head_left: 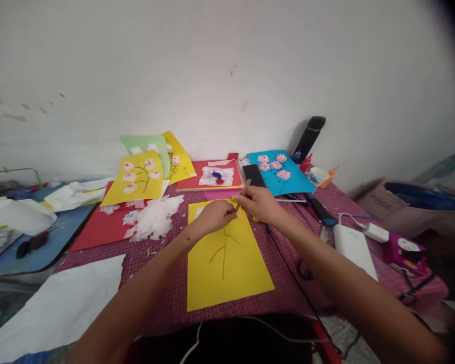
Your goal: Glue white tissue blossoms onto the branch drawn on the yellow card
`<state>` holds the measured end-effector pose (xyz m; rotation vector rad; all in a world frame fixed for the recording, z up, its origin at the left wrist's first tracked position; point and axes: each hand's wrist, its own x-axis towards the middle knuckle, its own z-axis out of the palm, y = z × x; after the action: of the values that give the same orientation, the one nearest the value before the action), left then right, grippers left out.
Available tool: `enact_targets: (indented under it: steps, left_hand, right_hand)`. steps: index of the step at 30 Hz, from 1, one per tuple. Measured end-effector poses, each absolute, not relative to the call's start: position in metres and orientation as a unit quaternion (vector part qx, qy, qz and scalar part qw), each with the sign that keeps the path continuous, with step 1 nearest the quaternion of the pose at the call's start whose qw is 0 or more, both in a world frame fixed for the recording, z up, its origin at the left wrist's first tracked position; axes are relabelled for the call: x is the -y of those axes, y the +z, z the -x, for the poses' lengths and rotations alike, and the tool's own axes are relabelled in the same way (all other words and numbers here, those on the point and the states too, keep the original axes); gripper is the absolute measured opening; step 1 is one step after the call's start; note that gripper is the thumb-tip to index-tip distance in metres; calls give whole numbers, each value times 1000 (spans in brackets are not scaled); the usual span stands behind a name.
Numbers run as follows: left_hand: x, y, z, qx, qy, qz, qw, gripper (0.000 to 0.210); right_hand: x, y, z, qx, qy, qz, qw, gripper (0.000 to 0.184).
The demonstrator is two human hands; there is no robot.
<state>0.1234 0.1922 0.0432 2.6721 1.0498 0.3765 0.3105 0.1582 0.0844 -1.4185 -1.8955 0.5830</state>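
A yellow sheet of paper (242,268) lies in front of me, with a thin branching stem drawn on it in a dark line. Over its upper part, my right hand (261,203) grips a thin wooden stick (247,185), tilted with its lower end toward the paper. My left hand (215,216) is close beside it, fingers pinched together near the stick's lower end. Whatever those fingertips hold is too small to make out. A whitish patch (199,211) shows at the sheet's upper left, partly covered by my left hand.
White fluffy cotton (161,217) lies left on a red sheet (89,230). Finished-looking flower pictures, one on yellow paper (136,177) and one on blue paper (301,177), lean behind. A paper cup (318,176), black bottle (311,136), white power bank (354,247) and cables crowd the right.
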Motion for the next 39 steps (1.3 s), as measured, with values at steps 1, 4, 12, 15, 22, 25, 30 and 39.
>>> enact_targets:
  steps: [1,4,12,15,22,25,30,39]
  left_hand:
    - [-195,40,-126,-363,125,-915,121,19]
    - [-200,34,-130,-367,116,-915,117,19]
    - [-203,30,-129,-378,99,-913,113,22]
    - [-203,29,-129,-381,97,-912,114,22]
    - [-200,27,-127,-402,102,-903,114,24]
    - [-198,28,-126,-413,104,-897,115,26]
    - [-197,28,-126,-416,104,-896,118,27]
    - [-197,28,-128,-412,113,-899,97,24]
  right_hand:
    - [-160,79,-311,735,206,552,336,29]
    - [-165,67,-311,745,173,564,311,28]
    - [-168,49,-312,741,195,563,309,25]
    - [-167,47,-310,737,201,563,315,23]
    - [-166,50,-311,728,201,576,314,25]
    - [-166,49,-313,729,195,572,322,25]
    - [-167,48,-312,729,197,570,324,23]
    - [-165,42,-307,727,208,572,319,20]
